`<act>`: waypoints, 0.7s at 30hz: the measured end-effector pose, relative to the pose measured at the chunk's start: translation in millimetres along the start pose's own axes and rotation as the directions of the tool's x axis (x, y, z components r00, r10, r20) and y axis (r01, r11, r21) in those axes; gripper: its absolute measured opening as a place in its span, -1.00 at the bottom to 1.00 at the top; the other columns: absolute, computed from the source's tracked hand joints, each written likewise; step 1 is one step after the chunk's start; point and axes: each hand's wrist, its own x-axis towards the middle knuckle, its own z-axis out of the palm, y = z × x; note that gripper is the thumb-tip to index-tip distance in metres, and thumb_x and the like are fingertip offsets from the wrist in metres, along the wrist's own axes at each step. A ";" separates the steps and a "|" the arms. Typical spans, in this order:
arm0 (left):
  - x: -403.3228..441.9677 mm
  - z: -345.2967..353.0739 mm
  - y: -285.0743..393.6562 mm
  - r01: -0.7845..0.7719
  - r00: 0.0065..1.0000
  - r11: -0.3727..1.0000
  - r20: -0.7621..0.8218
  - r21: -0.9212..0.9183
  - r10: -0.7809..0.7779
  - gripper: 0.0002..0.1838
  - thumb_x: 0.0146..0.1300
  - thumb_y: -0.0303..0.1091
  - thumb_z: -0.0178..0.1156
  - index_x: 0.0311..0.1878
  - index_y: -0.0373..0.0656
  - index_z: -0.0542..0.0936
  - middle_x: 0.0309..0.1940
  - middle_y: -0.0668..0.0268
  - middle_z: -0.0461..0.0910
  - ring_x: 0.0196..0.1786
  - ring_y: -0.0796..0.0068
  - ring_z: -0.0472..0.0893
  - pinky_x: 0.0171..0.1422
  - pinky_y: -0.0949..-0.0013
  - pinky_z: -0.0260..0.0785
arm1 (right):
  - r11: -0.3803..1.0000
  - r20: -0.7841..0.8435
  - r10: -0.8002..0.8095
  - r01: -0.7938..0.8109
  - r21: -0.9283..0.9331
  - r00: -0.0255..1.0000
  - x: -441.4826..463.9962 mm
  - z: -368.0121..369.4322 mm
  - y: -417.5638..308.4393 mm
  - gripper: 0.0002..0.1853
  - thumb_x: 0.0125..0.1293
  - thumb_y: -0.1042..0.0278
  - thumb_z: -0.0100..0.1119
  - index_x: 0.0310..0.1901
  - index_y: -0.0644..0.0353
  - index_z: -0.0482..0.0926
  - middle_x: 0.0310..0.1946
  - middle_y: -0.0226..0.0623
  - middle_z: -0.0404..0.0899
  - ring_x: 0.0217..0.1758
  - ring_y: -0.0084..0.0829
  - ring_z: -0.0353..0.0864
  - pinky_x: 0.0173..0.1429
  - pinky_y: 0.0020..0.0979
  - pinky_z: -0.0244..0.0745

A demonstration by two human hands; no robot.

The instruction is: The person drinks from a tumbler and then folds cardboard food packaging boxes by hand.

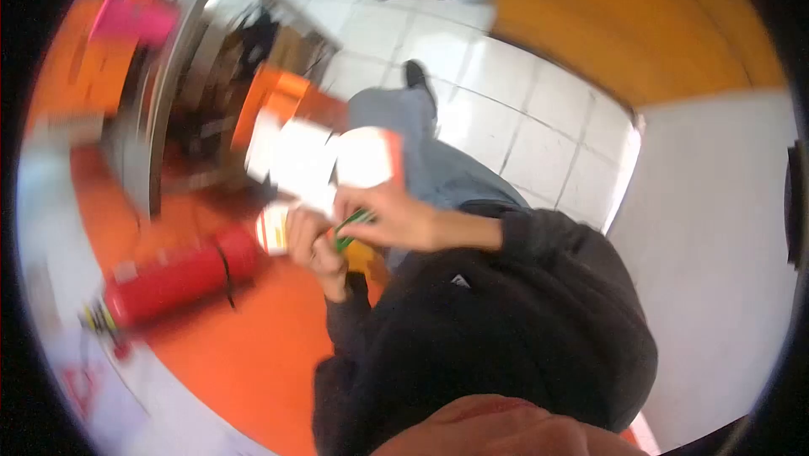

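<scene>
Both my hands are together in front of my dark sweatshirt. My right hand (383, 216) is closed with its fingertips around a small green item (354, 227), which looks thin and folded. Beside it, my left hand (313, 245) has curled fingers at the lower end of the same green item. Just past my left hand is a round white object with orange and yellow marks (274, 228). Bright white papers or boxes (303, 157), overexposed and blurred, lie beyond my hands.
A red fire extinguisher (181, 281) is at the left by an orange and white wall (244, 355). Orange boxes (274, 98) and a metal-framed shelf (181, 60) stand further off. White floor tiles (539, 152) lie beyond my legs, near a pale panel (708, 262) at the right.
</scene>
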 end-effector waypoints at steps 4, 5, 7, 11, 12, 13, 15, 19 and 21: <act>9.3 -1.2 11.8 -0.219 0.951 0.970 0.200 -0.106 0.236 -0.83 -0.25 -0.32 0.04 -0.58 -0.19 0.53 -0.66 0.29 0.32 -0.58 0.28 0.34 -0.36 0.23 0.12 | 0.898 0.480 0.336 -0.430 0.097 0.810 8.8 -44.0 -12.0 -0.83 0.16 0.48 0.39 -0.32 0.34 0.56 -0.42 -0.44 0.58 -0.31 -0.68 0.48 -0.21 -0.53 0.42; 8.4 6.1 7.1 -0.172 0.955 0.959 0.200 -0.224 0.218 -0.85 -0.27 -0.34 0.05 -0.58 -0.18 0.52 -0.64 0.28 0.32 -0.57 0.27 0.34 -0.37 0.23 0.12 | 0.851 0.546 0.399 -0.519 0.079 0.737 15.7 -51.6 -20.6 -0.83 0.15 0.47 0.40 -0.40 0.34 0.57 -0.46 -0.47 0.54 -0.33 -0.69 0.46 -0.23 -0.56 0.40; 8.2 8.0 4.2 -0.161 0.947 0.965 0.243 -0.208 0.210 -0.86 -0.21 -0.34 0.07 -0.54 -0.17 0.53 -0.57 0.27 0.39 -0.48 0.25 0.42 -0.29 0.21 0.20 | 0.850 0.575 0.422 -0.526 0.017 0.701 18.9 -58.5 -21.8 -0.86 0.14 0.51 0.40 -0.36 0.33 0.60 -0.48 -0.47 0.56 -0.35 -0.72 0.45 -0.24 -0.58 0.40; 0.1 17.5 26.6 -0.103 0.963 0.975 -0.224 0.199 0.147 -0.68 0.25 -0.12 -0.01 -0.31 -0.13 0.64 -0.22 0.14 0.57 -0.07 0.17 0.54 0.12 0.09 0.29 | 0.913 0.241 0.388 -0.407 0.033 0.890 10.4 -58.7 -28.4 -0.89 0.11 0.62 0.37 -0.35 0.39 0.61 -0.39 -0.34 0.61 -0.28 -0.63 0.55 -0.20 -0.55 0.47; -3.4 21.1 28.9 -0.047 0.961 0.986 -0.261 0.159 0.087 -0.62 0.31 -0.03 -0.04 -0.16 -0.12 0.61 -0.02 0.05 0.49 0.15 0.02 0.41 0.28 0.02 0.17 | 0.945 0.067 0.310 -0.315 0.090 0.948 9.2 -55.2 -27.7 -0.89 0.11 0.64 0.36 -0.34 0.41 0.61 -0.37 -0.31 0.62 -0.27 -0.61 0.57 -0.19 -0.55 0.48; -5.8 26.7 31.7 0.005 0.959 0.994 -0.283 0.108 0.026 -0.54 0.37 0.06 -0.07 -0.01 -0.12 0.58 0.18 -0.03 0.41 0.37 -0.12 0.28 0.44 -0.05 0.06 | 0.956 0.052 0.274 -0.278 0.091 0.960 10.3 -51.3 -26.6 -0.89 0.11 0.64 0.35 -0.33 0.42 0.61 -0.35 -0.28 0.63 -0.26 -0.58 0.59 -0.18 -0.54 0.49; -8.5 40.8 29.6 0.051 0.938 0.993 -0.335 -0.106 -0.084 -0.55 0.28 0.00 0.08 0.13 -0.04 0.54 0.36 -0.03 0.26 0.50 -0.21 0.06 0.54 -0.14 -0.15 | 0.977 -0.002 0.200 -0.199 0.077 0.980 8.9 -37.9 -25.1 -0.89 0.12 0.65 0.34 -0.32 0.45 0.61 -0.30 -0.22 0.64 -0.25 -0.51 0.62 -0.16 -0.54 0.51; -12.7 31.4 8.3 0.013 0.962 0.999 -0.270 -0.050 -0.026 -0.54 0.34 0.12 0.04 0.01 -0.07 0.56 0.19 0.08 0.45 0.46 -0.05 0.21 0.50 -0.12 -0.08 | 0.975 0.088 0.216 -0.209 -0.079 0.973 13.9 -28.8 -26.1 -0.87 0.11 0.61 0.35 -0.27 0.37 0.65 -0.34 -0.25 0.67 -0.27 -0.50 0.62 -0.16 -0.50 0.49; -15.2 0.7 -0.2 -0.061 0.998 0.991 -0.021 0.121 0.064 -0.57 0.35 0.10 0.04 -0.07 -0.08 0.57 0.04 0.20 0.57 0.42 0.07 0.32 0.47 -0.10 -0.03 | 0.953 0.133 0.140 -0.097 -0.288 0.981 21.0 -32.3 -38.5 -0.85 0.11 0.56 0.36 -0.25 0.34 0.67 -0.35 -0.25 0.67 -0.32 -0.44 0.61 -0.19 -0.44 0.48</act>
